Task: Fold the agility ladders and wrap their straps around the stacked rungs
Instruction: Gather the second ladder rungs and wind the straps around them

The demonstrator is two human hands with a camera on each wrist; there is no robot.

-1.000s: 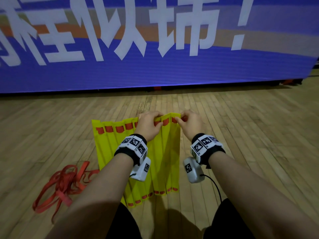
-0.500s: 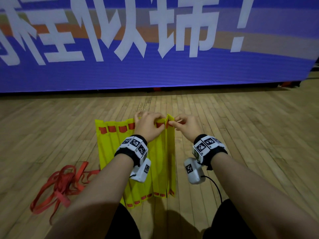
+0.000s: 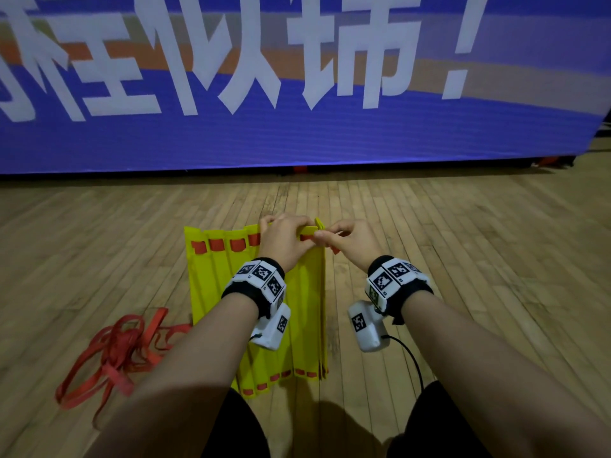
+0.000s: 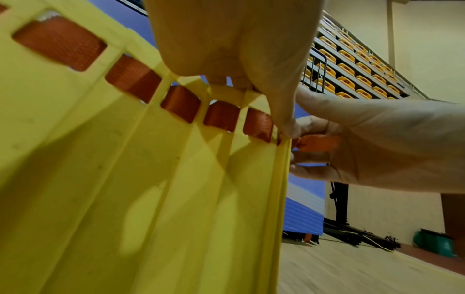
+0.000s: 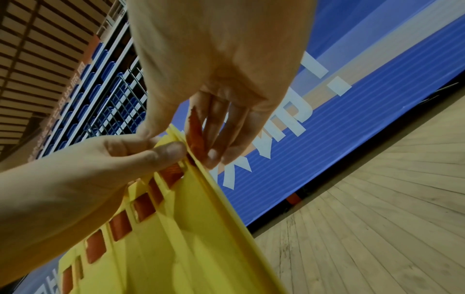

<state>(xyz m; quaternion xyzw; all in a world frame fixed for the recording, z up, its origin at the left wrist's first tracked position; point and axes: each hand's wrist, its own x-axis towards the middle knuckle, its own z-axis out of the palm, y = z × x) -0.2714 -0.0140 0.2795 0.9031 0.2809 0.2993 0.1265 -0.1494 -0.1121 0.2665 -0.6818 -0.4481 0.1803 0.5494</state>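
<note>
Yellow ladder rungs (image 3: 218, 285) lie side by side on the wood floor, threaded on an orange strap (image 3: 236, 245) near their far ends. My left hand (image 3: 284, 241) pinches the top ends of the right-hand rungs (image 4: 226, 93), which stand on edge in a bunch. My right hand (image 3: 347, 241) meets it from the right and pinches the outermost rung edge and the orange strap (image 5: 195, 135) between thumb and fingers. The rungs (image 5: 176, 238) hang down from both grips. A second strap line (image 3: 277, 378) runs along the near ends.
A loose tangle of orange strap (image 3: 115, 355) lies on the floor at the left, near my left forearm. A big blue banner (image 3: 297, 94) with white characters closes off the far side. Bare wood floor (image 3: 463, 259) stretches to the right. Stadium seats (image 4: 352, 65) rise behind.
The right-hand rungs have been drawn leftward and tipped on edge, so the spread is narrower. My two hands have come closer together at the top ends.
</note>
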